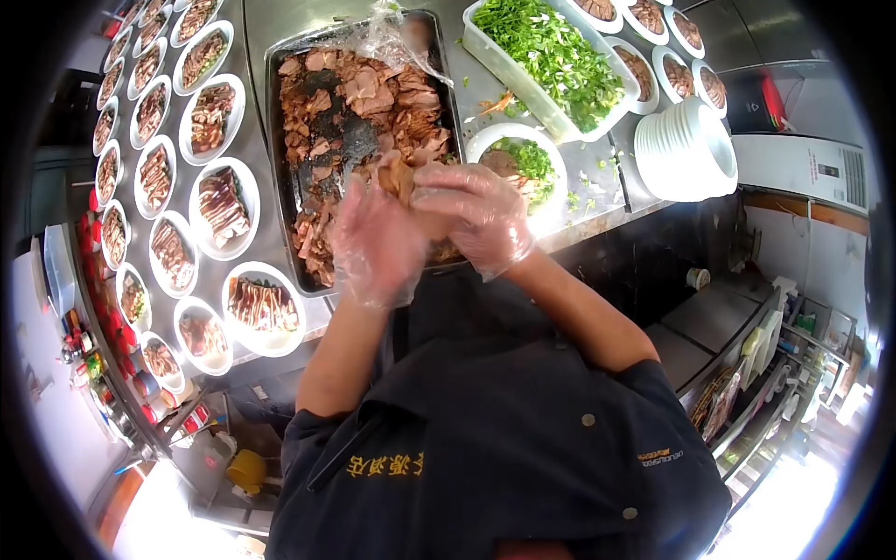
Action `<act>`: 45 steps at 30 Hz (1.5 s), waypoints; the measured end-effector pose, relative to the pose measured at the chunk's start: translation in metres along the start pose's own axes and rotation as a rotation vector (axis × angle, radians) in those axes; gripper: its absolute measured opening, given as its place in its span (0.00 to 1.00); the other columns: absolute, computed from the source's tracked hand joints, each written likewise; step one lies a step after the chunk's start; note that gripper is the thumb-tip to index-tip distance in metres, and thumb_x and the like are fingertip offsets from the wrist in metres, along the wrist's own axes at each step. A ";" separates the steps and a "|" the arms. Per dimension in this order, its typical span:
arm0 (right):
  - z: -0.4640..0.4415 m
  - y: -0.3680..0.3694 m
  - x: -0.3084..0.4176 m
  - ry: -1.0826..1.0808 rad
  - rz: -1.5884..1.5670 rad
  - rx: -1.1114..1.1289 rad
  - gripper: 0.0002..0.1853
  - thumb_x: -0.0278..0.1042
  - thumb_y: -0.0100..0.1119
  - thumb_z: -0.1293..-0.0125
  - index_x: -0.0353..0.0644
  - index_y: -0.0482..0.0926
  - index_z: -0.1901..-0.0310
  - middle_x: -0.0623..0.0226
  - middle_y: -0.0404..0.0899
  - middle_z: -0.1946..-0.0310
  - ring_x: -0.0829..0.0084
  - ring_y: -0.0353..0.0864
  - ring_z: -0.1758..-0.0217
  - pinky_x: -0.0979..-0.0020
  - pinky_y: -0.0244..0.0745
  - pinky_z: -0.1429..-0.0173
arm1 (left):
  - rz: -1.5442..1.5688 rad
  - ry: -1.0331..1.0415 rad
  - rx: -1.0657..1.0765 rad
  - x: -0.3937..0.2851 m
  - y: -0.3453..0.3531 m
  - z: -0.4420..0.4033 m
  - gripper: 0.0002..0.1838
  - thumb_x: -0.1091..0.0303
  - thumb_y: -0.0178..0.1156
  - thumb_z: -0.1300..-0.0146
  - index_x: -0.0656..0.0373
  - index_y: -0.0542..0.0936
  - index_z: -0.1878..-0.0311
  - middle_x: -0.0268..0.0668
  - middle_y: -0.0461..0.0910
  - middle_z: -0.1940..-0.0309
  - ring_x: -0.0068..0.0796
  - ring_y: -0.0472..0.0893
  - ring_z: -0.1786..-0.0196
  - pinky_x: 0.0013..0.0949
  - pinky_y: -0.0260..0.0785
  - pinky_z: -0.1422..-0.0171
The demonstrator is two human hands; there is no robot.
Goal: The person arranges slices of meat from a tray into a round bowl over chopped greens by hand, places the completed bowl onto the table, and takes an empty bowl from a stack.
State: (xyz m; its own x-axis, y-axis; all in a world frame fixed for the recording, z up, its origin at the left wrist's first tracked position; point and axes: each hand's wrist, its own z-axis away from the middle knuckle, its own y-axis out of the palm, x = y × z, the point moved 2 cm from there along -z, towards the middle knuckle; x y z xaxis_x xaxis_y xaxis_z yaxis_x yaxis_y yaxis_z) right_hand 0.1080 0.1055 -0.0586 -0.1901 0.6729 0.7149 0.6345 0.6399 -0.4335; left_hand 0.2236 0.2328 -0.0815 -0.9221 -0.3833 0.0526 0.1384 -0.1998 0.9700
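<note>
Both hands wear clear plastic gloves and meet over the front of a dark tray (pixel 273 140) of cooked, sliced meat (pixel 373 91). A brown piece of meat (pixel 397 180) is held between them. My left hand (pixel 376 241) supports it from the left, blurred by motion, its fingers curled near the piece. My right hand (pixel 474 213) pinches the piece from the right with bent fingers. Just beyond the right hand sits a white bowl (pixel 474 147) with meat slices and chopped greens (pixel 534 161). Crumpled clear plastic (pixel 397 42) lies over the tray's far edge.
Several white bowls of sliced meat (pixel 224 207) stand in rows on the left; more bowls (pixel 674 75) are at the far right. A clear tub (pixel 523 79) of chopped greens (pixel 560 56) sits behind. Stacked white bowls (pixel 686 149) stand near the counter's right front edge.
</note>
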 end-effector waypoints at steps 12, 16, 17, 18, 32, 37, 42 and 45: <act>0.046 -0.023 -0.004 0.313 0.048 -0.015 0.25 0.14 0.61 0.38 0.36 0.87 0.38 0.52 0.85 0.35 0.49 0.84 0.30 0.54 0.83 0.29 | -0.913 0.061 -0.210 0.037 -0.025 -0.015 0.14 0.71 0.74 0.26 0.61 0.83 0.43 0.36 0.89 0.48 0.24 0.88 0.52 0.27 0.83 0.51; 0.089 -0.030 -0.026 0.900 -0.453 -0.232 0.15 0.22 0.72 0.24 0.38 0.86 0.39 0.63 0.88 0.43 0.72 0.87 0.36 0.70 0.86 0.37 | -1.281 -0.037 -0.154 0.037 -0.059 -0.022 0.15 0.70 0.80 0.33 0.58 0.83 0.50 0.33 0.90 0.57 0.17 0.86 0.55 0.25 0.80 0.54; 0.103 -0.030 -0.041 0.958 -0.432 -0.194 0.16 0.21 0.72 0.25 0.38 0.86 0.39 0.63 0.89 0.45 0.72 0.89 0.40 0.70 0.87 0.38 | -1.396 -0.163 -0.097 0.037 -0.061 -0.023 0.14 0.73 0.77 0.30 0.59 0.82 0.48 0.33 0.90 0.55 0.19 0.86 0.52 0.27 0.81 0.48; 0.116 -0.032 -0.056 1.015 -0.411 -0.155 0.16 0.21 0.73 0.26 0.38 0.86 0.39 0.63 0.90 0.48 0.73 0.90 0.44 0.69 0.88 0.40 | -1.507 -0.289 -0.033 0.040 -0.063 -0.026 0.12 0.75 0.75 0.27 0.59 0.81 0.47 0.34 0.90 0.52 0.20 0.87 0.50 0.29 0.82 0.43; 0.220 -0.081 -0.199 0.988 -0.068 -0.186 0.26 0.17 0.73 0.31 0.44 0.85 0.33 0.65 0.90 0.48 0.73 0.90 0.48 0.68 0.87 0.39 | -1.063 -0.359 -0.405 0.044 -0.102 -0.034 0.18 0.67 0.65 0.18 0.65 0.78 0.32 0.47 0.87 0.40 0.29 0.87 0.47 0.32 0.82 0.46; 0.213 -0.088 -0.190 0.902 0.057 -0.018 0.33 0.23 0.75 0.32 0.48 0.79 0.25 0.62 0.90 0.49 0.69 0.91 0.48 0.66 0.87 0.37 | -1.318 -0.496 -0.353 0.086 -0.077 -0.055 0.19 0.64 0.67 0.20 0.65 0.81 0.34 0.44 0.87 0.43 0.27 0.86 0.46 0.29 0.81 0.46; 0.203 -0.093 -0.183 0.844 0.216 0.176 0.46 0.22 0.73 0.32 0.54 0.66 0.14 0.58 0.85 0.41 0.59 0.90 0.44 0.61 0.86 0.36 | -1.394 -0.531 -0.401 0.122 -0.190 -0.098 0.18 0.65 0.70 0.24 0.64 0.84 0.39 0.37 0.86 0.47 0.21 0.84 0.49 0.26 0.80 0.46; 0.211 -0.093 -0.190 0.600 0.243 0.201 0.49 0.25 0.74 0.29 0.58 0.61 0.11 0.56 0.78 0.34 0.57 0.89 0.41 0.59 0.85 0.32 | -1.307 -0.544 -0.367 0.128 -0.202 -0.104 0.18 0.68 0.69 0.25 0.66 0.82 0.38 0.34 0.85 0.52 0.21 0.84 0.52 0.26 0.81 0.45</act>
State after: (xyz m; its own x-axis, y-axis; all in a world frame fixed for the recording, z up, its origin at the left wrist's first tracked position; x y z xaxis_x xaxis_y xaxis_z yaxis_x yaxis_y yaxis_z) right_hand -0.0727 -0.0037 -0.2698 0.4255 0.5209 0.7400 0.4440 0.5924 -0.6722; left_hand 0.1157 0.1301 -0.2956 -0.4687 0.6115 -0.6375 -0.8810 -0.3763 0.2867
